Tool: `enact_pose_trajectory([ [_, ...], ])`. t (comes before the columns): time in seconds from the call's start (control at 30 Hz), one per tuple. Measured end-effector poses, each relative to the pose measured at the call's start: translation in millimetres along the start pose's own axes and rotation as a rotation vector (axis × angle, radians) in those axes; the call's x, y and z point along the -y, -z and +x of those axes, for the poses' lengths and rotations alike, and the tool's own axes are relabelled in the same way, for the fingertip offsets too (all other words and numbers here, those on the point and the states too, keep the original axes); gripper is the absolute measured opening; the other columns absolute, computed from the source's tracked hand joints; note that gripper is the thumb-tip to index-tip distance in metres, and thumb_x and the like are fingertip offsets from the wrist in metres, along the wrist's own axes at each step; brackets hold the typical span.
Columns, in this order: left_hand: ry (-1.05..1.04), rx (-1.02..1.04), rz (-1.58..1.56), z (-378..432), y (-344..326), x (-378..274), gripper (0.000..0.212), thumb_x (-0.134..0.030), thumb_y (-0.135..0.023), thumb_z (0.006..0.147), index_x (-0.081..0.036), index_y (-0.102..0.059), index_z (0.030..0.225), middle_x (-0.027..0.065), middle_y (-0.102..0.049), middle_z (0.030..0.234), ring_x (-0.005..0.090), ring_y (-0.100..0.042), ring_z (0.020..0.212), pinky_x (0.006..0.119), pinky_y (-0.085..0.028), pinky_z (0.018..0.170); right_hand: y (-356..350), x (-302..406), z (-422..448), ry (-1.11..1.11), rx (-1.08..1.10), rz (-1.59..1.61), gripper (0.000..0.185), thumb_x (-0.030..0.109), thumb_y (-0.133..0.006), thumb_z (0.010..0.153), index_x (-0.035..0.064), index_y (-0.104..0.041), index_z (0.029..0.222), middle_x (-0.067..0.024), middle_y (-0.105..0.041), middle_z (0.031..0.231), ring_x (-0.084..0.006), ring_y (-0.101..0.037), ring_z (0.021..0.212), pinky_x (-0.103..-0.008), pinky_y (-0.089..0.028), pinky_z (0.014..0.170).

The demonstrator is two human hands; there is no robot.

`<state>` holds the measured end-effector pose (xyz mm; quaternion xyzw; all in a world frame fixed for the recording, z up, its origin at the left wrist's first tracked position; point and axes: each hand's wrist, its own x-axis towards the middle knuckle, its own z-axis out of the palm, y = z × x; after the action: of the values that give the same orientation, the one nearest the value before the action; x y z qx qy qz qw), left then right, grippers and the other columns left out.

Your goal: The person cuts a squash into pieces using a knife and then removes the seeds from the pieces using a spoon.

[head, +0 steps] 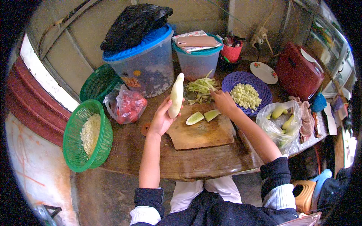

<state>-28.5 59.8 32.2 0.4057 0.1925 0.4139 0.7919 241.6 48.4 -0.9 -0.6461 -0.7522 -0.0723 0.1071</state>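
Observation:
My left hand (164, 115) holds a peeled, pale cucumber (176, 96) upright above the left edge of a wooden cutting board (203, 135). Two cut cucumber pieces (195, 118) lie on the board's upper part. At the pile of green peelings (204, 86) behind the board is my right hand (223, 101), its fingers bent together; whether it holds something there cannot be told. Just right of that hand, a purple woven plastic basket (265, 96) carries diced pale cucumber (246, 96).
Left stand a green colander (107, 141) of shredded white food and a bag of red produce (131, 106). Lidded buckets (147, 70), a red cutlery cup (232, 52) and an oval dish (263, 73) line the back. Right lies a bag of unpeeled cucumbers (278, 121).

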Motion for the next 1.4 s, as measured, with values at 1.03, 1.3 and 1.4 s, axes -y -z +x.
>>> enact_pose_trajectory([
  [1.03, -0.254, -0.182, 0.628, -61, -26, 5, 0.04, -0.011, -0.075, 0.076, -0.003, -0.053, 0.109, 0.005, -0.062, 0.101, 0.0126, -0.058, 0.098, 0.029, -0.049, 0.085, 41, 28, -200, -0.373, -0.153, 1.079, 0.032, 0.016, -0.048, 0.092, 0.0046, -0.043, 0.122, 0.0001, -0.047, 0.069, -0.0064, -0.043, 0.05, -0.0227, -0.035, 0.041],
  [1.3, -0.421, -0.353, 0.787, -62, 0, 25, 0.041, -0.018, -0.074, 0.078, 0.0, -0.052, 0.108, 0.0071, -0.061, 0.102, 0.0134, -0.06, 0.089, 0.027, -0.05, 0.077, 72, 77, -182, -0.207, 0.133, 1.09, 0.04, 0.02, -0.052, 0.088, -0.0005, -0.047, 0.122, -0.0217, -0.06, 0.106, -0.0341, -0.058, 0.1, -0.0387, -0.044, 0.088],
  [1.4, -0.419, -0.39, 0.744, -64, 3, 29, 0.043, -0.019, -0.073, 0.079, 0.002, -0.051, 0.11, 0.0085, -0.061, 0.103, 0.0138, -0.061, 0.089, 0.026, -0.05, 0.076, 74, 81, -180, -0.062, 0.139, 0.974, 0.037, 0.018, -0.051, 0.088, -0.0013, -0.049, 0.119, -0.0243, -0.059, 0.106, -0.0381, -0.056, 0.102, -0.0412, -0.044, 0.089],
])
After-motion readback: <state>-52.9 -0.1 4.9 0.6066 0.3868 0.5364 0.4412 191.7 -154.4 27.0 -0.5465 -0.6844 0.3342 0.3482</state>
